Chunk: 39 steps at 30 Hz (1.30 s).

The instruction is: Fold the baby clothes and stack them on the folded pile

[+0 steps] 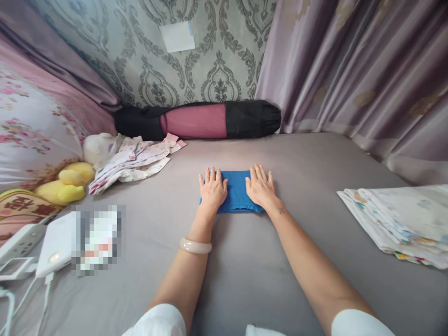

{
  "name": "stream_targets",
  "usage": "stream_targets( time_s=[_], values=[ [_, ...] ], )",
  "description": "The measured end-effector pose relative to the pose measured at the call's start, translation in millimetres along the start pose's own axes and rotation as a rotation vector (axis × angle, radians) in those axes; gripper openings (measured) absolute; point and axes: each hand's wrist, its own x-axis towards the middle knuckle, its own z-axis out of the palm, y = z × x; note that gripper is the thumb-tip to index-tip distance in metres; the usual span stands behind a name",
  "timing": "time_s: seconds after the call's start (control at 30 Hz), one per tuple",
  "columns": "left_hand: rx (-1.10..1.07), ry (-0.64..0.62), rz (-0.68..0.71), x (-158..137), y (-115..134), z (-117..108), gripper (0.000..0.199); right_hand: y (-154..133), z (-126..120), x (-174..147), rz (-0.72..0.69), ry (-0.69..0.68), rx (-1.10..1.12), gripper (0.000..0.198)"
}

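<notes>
"So, both palms are down on the blue folded cloth (238, 190), left hand (213, 189) at one end, right hand (261, 187) at the other!"

"Any grip there?"

"None at all. Fingers long and slightly parted, thumbs pointing inward, nothing pinched. I'd say that wide, flat spread presses both ends evenly, so the layers lie smooth."

"And where's the cloth sitting?"

"Out in the middle of the grey-sheeted bed (245, 270), its loose-looking hem towards the wearer. That central spot probably lets both arms reach straight in. The pale bangle (196, 246) sits up the left forearm, off the fabric."

"Anything crowding them?"

"Not closely. Along the bed's far edge lies a black-and-pink mat bag (194, 121), beyond the fingertips. Towards the far left corner, rumpled printed clothes (135, 161) rest beside a white plush toy (98, 151) and a yellow plush toy (59, 186)."

"Nearer, on the left?"

"Power strip (24, 242), white charger-like box (58, 247), white cables (45, 298): a snag risk, I'd guess, only for a wide left-arm sweep. One item beside the box is pixelated; can't tell what."

"And the right edge?"

"Stacked patterned cloths (402, 224), lying flat, well apart from the right hand."
</notes>
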Motion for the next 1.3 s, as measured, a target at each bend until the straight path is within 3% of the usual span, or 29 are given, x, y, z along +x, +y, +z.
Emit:
stream_targets(
  time_s=[0.17, 0.53, 0.83, 0.97, 1.17, 1.3],
  values=[
    [-0.020, -0.098, -0.045, -0.2, -2.4, 6.4, 0.063, 6.1, 5.9, -1.5, 0.059, -0.054, 0.006, 0.061],
    [-0.078, -0.071, -0.092, 0.7, -15.9, -0.9, 0.063, 20.2, -3.8, 1.4, 0.105, -0.113, 0.117, 0.065],
    [-0.089, -0.194, -0.084, 1.2, -24.9, 4.7, 0.069, 26.8, 1.7, 0.1, 0.109, -0.150, 0.082, 0.065],
    [-0.104, -0.166, -0.084, 0.9, -25.3, 0.6, 0.066, 25.1, -1.9, -0.6, 0.113, -0.129, 0.074, 0.065],
    [-0.062, -0.010, -0.052, -4.9, -8.9, -1.1, 0.063, 6.5, -2.9, -6.6, 0.031, -0.021, 0.038, 0.064],
    [-0.041, -0.040, -0.018, -9.5, 1.2, 8.9, 0.065, -0.3, 5.2, -9.8, 0.041, -0.049, 0.025, 0.064]
  ],
)
